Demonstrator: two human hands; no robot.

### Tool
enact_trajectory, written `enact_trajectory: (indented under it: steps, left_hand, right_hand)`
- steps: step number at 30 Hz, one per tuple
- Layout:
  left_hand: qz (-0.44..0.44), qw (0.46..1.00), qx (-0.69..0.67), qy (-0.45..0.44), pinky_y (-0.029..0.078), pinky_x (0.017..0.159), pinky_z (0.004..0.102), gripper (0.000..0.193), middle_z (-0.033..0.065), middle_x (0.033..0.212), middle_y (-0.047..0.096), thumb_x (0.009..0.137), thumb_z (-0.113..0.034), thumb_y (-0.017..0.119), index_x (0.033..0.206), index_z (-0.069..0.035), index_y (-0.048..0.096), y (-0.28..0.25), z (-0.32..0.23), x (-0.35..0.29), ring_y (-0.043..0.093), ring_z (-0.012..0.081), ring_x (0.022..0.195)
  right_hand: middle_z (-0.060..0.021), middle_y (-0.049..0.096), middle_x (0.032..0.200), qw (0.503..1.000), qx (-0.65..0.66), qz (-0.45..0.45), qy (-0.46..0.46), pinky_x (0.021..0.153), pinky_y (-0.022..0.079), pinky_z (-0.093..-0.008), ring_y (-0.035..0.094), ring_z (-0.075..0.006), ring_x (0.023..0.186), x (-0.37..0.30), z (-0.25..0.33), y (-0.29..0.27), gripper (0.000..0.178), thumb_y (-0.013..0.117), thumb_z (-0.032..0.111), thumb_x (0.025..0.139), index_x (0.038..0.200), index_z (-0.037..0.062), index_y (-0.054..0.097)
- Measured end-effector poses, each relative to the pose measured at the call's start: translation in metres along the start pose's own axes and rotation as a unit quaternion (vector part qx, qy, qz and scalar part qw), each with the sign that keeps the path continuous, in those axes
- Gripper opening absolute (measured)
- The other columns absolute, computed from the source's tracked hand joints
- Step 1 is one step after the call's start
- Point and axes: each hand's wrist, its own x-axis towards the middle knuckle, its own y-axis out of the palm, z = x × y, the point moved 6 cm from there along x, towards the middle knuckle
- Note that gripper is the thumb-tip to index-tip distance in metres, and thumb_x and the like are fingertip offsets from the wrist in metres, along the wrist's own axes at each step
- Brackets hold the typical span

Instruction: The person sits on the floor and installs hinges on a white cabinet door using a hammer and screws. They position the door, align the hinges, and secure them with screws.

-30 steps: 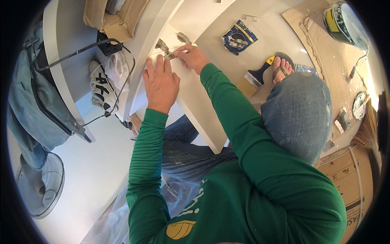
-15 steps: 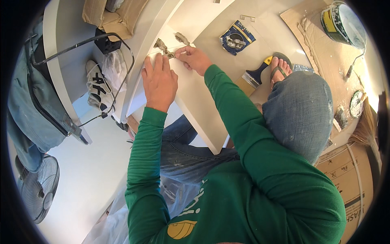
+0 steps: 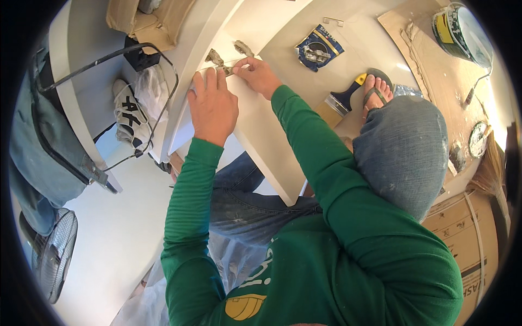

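Observation:
A metal cabinet hinge (image 3: 215,57) sits at the edge of a white door panel (image 3: 269,144), in the corner of a white cabinet. My right hand (image 3: 260,77) is closed in a pinch at the hinge's near end, thumb and forefinger on it. On the other side, my left hand (image 3: 213,114) lies back up on the white board with fingers stretched forward, their tips beside the same hinge. What lies under those fingertips is hidden. A second hinge (image 3: 244,48) is just beyond my right fingers.
Right of the panel lie a blue hardware packet (image 3: 317,50), a metal handle (image 3: 333,22) and a wide paintbrush (image 3: 340,103). A paint bucket (image 3: 462,33) stands on cardboard at far right. Left are a sneaker (image 3: 130,117), a black cable (image 3: 176,81) and a fan (image 3: 57,250).
The view has shifted slightly. Both hands stay at the hinge, with my left fingers a little more bent.

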Motion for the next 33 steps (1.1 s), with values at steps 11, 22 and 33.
enact_trajectory:
  steps: [11,22,33]
  left_hand:
    - [-0.003,0.998,0.044,0.033,0.042,0.109,0.0511,0.047,0.0114,0.148,0.057,0.099,-0.023,0.064,0.143,-0.006,0.063,-0.003,-0.002,-0.01,0.044,0.0392,0.142]
    - [0.049,0.993,0.079,0.075,0.043,0.104,0.048,0.044,0.0096,0.143,0.061,0.099,-0.026,0.065,0.134,0.001,0.065,-0.003,-0.009,0.0,0.05,0.0309,0.135]
    - [0.004,0.986,0.069,0.153,0.041,0.11,0.0506,0.029,0.0217,0.137,0.064,0.1,-0.021,0.063,0.116,0.002,0.068,0.008,-0.014,0.003,0.054,0.0376,0.129]
  right_hand:
    - [0.0032,0.058,0.077,0.994,0.078,0.054,0.06,0.051,0.036,-0.0268,0.049,-0.0085,0.059,-0.004,0.004,0.002,0.021,0.081,0.025,0.098,0.109,0.009,0.073]
    - [0.002,0.06,0.078,0.988,0.106,0.064,0.091,0.051,0.039,-0.0286,0.052,-0.0095,0.06,0.0,-0.001,0.001,0.022,0.081,0.023,0.097,0.108,0.0072,0.072]
    - [0.0023,0.06,0.078,0.991,0.082,0.063,0.09,0.053,0.041,-0.0282,0.052,-0.0096,0.061,0.001,0.001,0.0,0.023,0.081,0.023,0.096,0.112,0.0075,0.073]
